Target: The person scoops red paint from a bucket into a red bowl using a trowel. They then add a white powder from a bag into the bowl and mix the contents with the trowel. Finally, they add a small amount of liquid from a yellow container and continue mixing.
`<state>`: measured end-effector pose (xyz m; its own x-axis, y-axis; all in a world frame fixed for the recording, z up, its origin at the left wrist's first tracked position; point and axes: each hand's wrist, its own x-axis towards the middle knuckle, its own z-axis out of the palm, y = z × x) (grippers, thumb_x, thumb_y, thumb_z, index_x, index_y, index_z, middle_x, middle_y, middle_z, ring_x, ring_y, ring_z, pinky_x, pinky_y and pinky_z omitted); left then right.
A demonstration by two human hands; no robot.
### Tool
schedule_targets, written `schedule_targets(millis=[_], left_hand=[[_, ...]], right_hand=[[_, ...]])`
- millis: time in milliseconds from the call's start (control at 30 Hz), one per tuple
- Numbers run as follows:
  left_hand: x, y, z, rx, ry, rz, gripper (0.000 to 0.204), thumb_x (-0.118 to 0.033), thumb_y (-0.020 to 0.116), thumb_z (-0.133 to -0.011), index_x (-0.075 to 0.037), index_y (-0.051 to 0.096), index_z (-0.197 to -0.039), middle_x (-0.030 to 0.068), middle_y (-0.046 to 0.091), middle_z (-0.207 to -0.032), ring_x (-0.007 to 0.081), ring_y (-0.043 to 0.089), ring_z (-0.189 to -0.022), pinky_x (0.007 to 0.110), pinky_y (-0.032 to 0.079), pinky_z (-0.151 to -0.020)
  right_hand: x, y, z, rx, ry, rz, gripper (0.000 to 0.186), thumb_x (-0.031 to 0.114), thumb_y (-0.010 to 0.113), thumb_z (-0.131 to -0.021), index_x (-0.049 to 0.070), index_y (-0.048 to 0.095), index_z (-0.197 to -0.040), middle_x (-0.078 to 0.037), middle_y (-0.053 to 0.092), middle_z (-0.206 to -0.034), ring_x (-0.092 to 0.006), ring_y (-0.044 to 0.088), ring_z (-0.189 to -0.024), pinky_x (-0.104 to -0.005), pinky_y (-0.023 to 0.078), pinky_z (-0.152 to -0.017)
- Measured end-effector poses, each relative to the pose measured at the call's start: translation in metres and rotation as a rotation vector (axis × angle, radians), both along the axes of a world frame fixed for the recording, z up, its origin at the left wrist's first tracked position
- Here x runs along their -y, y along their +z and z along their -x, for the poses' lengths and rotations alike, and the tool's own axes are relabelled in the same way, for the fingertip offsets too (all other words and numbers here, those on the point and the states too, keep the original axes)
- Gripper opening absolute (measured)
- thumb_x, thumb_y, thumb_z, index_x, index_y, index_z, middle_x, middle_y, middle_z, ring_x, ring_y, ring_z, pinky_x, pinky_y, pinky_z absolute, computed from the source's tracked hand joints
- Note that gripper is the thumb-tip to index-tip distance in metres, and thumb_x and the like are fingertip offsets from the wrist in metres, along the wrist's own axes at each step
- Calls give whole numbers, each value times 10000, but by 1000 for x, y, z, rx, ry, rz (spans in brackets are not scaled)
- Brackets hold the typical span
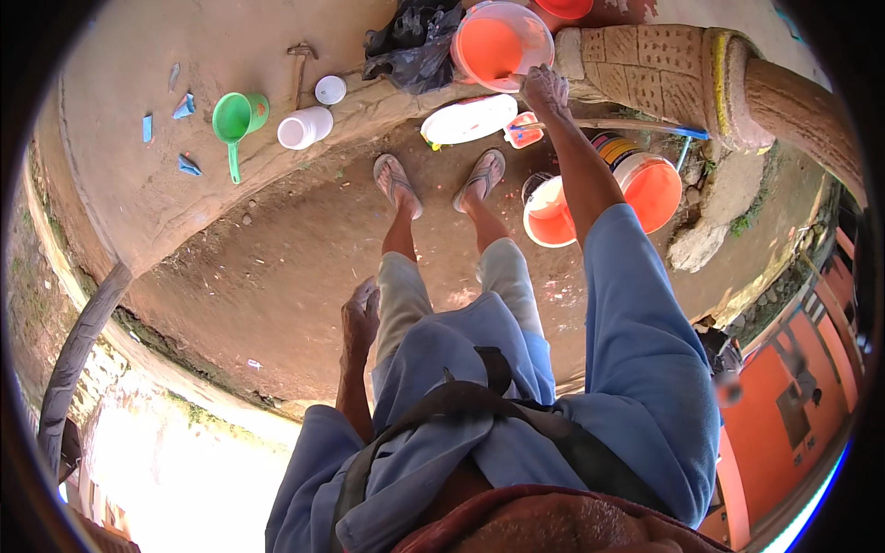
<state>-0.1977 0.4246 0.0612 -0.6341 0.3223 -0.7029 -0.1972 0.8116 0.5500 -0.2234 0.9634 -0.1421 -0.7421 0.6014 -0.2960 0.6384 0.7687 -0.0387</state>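
Observation:
At the far middle, my right hand (546, 92) reaches to the near right rim of a translucent white bucket (528, 51). Its fingers are bent and closed over the bucket's edge, and the fingertips are partly hidden. Inside the bucket lies orange paint (489, 51). My left hand (359, 313) hangs beside my left thigh, holding nothing, its fingers loosely extended. Just below the bucket, a white oval container (470, 120) lies next to a small orange-smeared tray (524, 131).
Two paint-smeared buckets, a smaller one (550, 212) and a larger one (653, 192), stand beneath my right arm. On the ledge are a green dipper (235, 115), a white tub (305, 127), a round lid (330, 89), a hammer (300, 74) and a black plastic bag (415, 55).

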Motion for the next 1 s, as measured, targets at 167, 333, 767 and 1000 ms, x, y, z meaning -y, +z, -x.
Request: schedule_targets(millis=[167,333,767,1000], left_hand=[[-44,-8,-7,-15,-3,-20,303,-144,578,-976,25,610,-1225,226,694,-1079,291,694,-1002,366,531,-836],[-79,-22,17,-79,-74,-42,279,-133,576,-975,19,624,-1203,225,696,-1068,299,699,-992,372,531,-843],[-443,-163,146,-649,-948,-248,250,-167,624,-897,-54,675,-1114,176,689,-1080,346,664,-996,487,509,-857],[-510,-269,176,-581,-1036,229,256,-251,649,-834,-73,703,-1010,186,702,-1030,379,664,-992,498,516,-863]], right_hand=[[-23,-31,23,161,195,31,281,369,572,-904,149,745,-934,-133,700,-971,-299,665,-968,-512,440,-860],[-46,-11,37,195,156,140,303,369,603,-853,109,729,-943,-174,713,-961,-330,688,-943,-497,500,-828],[97,71,-138,-931,-1085,658,288,252,629,-970,-2,565,-850,-9,543,-703,-76,463,-645,-261,401,-572],[169,90,-172,-969,-1333,668,207,174,637,-959,-15,553,-945,-33,590,-788,-69,519,-747,-244,439,-669]])
